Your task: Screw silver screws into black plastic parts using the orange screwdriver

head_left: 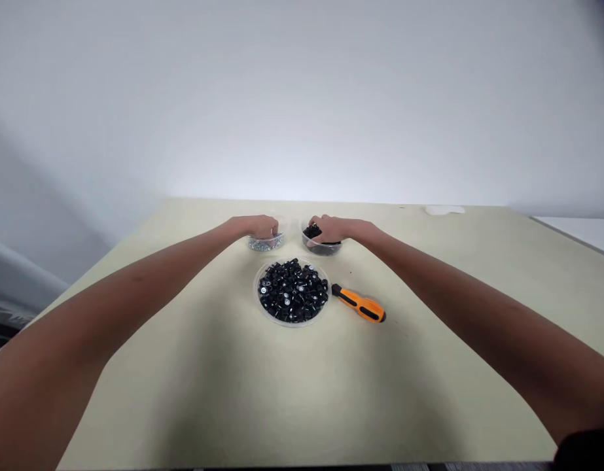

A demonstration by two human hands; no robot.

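Note:
Both arms reach forward over the table. My left hand [265, 226] dips into a clear round tub of small silvery metal parts [265, 244]; its fingertips are down among them, and whether they hold a piece is hidden. My right hand [331, 228] is in a second clear tub, which holds small black parts [312, 231]. Its fingers curve down into the pile, with the tips partly hidden. Nearer to me stands a larger round container [256, 302], heaped with black pieces [292, 291], some showing silvery metal centres.
An orange and black screwdriver-like handle [361, 303] lies to the right of the large container. A flat white object [444, 210] rests at the table's far right edge. A pale wall [302, 98] rises behind the table [302, 392].

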